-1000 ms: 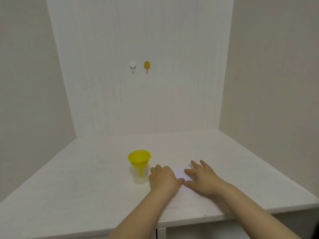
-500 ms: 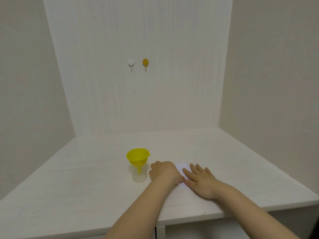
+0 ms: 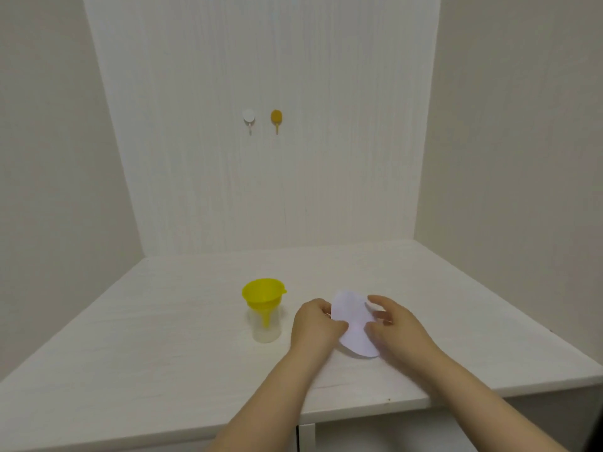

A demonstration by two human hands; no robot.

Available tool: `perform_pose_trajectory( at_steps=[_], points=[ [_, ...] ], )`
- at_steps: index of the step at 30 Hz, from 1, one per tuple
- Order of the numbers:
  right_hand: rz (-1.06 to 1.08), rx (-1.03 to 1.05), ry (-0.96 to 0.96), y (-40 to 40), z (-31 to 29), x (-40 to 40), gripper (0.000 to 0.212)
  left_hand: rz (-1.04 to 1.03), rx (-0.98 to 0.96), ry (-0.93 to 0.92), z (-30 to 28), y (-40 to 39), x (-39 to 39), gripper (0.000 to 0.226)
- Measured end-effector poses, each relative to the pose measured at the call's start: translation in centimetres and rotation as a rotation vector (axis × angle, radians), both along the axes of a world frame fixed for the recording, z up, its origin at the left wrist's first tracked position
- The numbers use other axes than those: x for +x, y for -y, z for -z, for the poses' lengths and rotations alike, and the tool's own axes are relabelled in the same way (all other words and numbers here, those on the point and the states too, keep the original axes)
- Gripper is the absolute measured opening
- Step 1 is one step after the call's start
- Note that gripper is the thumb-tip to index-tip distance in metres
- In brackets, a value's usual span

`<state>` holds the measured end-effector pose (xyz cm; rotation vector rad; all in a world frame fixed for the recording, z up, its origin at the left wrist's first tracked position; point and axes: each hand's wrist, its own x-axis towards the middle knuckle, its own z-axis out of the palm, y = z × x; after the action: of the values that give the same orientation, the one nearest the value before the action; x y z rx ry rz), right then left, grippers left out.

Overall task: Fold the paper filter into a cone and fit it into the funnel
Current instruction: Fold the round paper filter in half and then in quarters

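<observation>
- On the desk (image 3: 163, 370), near its front edge and right of centre, I see the paper filter (image 3: 354, 324) lifted at its far end, where half a second ago it lay flat and almost hidden under both hands.
- My left hand (image 3: 315, 326) grips the filter's left edge, fingers curled round it; earlier the same hand sat as a loose fist pressing down on the sheet.
- My right hand (image 3: 396, 324) now has its fingers bent against the filter's right edge, thumb low by the fold and index finger raised; before, it lay flat with fingers spread. It seems to pinch the paper, though the exact contact is partly hidden.
- The filter reads as a white, rounded shape, its near lobe resting on or just above the desk; I cannot tell which.
- The yellow funnel (image 3: 263, 293) has not shifted: it stands upright with its spout down inside a clear cup (image 3: 266, 332), just left of my left hand and apart from it.
- Open desk runs wide to the left of the cup, behind the hands to the back wall, and to the right as far as the side wall.
- The front edge lies close under my forearms.
- Two hooks, one white (image 3: 249, 116) and one orange (image 3: 276, 117), sit high on the back panel.
</observation>
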<state>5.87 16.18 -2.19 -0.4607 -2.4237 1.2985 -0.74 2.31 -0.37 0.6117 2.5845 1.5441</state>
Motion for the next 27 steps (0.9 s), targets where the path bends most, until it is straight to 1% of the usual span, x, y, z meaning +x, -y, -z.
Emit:
perform_pose_trajectory(
  at_steps=[1,5,8,9,11,13,14,16,18,21,23,25,27],
  points=[
    [0.009,-0.054,-0.031,0.3,-0.2,0.0,0.055,-0.001,0.048,0.004,0.0,0.7,0.0,0.024],
    [0.004,-0.124,-0.148,0.3,-2.1,0.6,0.049,-0.012,0.224,-0.029,-0.7,2.9,0.6,0.029],
    [-0.069,-0.283,-0.182,0.9,-3.6,1.3,0.034,-0.008,0.308,0.001,-1.3,4.6,1.2,0.028],
    [-0.113,-0.323,-0.179,1.2,-4.0,1.6,0.028,0.002,0.341,0.016,-1.5,5.1,1.4,0.024],
    [-0.211,-0.343,-0.146,1.9,-4.5,2.0,0.023,0.022,0.410,0.055,-2.0,6.1,1.8,0.013],
    [-0.293,-0.360,-0.103,2.5,-4.8,2.3,0.027,0.034,0.486,0.072,-2.2,6.9,2.0,0.028],
    [-0.328,-0.377,-0.088,2.8,-4.9,2.3,0.028,0.031,0.519,0.082,-2.3,7.1,2.0,0.028],
    [-0.380,-0.412,-0.077,3.3,-5.0,2.2,0.028,0.018,0.554,0.118,-2.4,7.7,2.0,0.015],
    [-0.396,-0.440,-0.085,3.9,-5.2,2.1,0.025,0.004,0.593,0.161,-2.4,8.0,2.0,0.010],
    [-0.397,-0.464,-0.105,4.5,-5.5,1.8,0.024,-0.001,0.680,0.230,-2.1,8.4,1.8,0.015],
    [-0.400,-0.461,-0.114,4.9,-5.7,1.6,0.017,-0.003,0.726,0.282,-2.2,8.5,1.9,0.014],
    [-0.385,-0.454,-0.132,5.3,-5.8,1.5,0.013,0.002,0.742,0.324,-2.2,8.5,2.0,0.013],
    [-0.338,-0.434,-0.165,5.5,-5.8,1.3,0.017,0.028,0.715,0.339,-2.2,8.5,2.2,0.016]
  ],
)
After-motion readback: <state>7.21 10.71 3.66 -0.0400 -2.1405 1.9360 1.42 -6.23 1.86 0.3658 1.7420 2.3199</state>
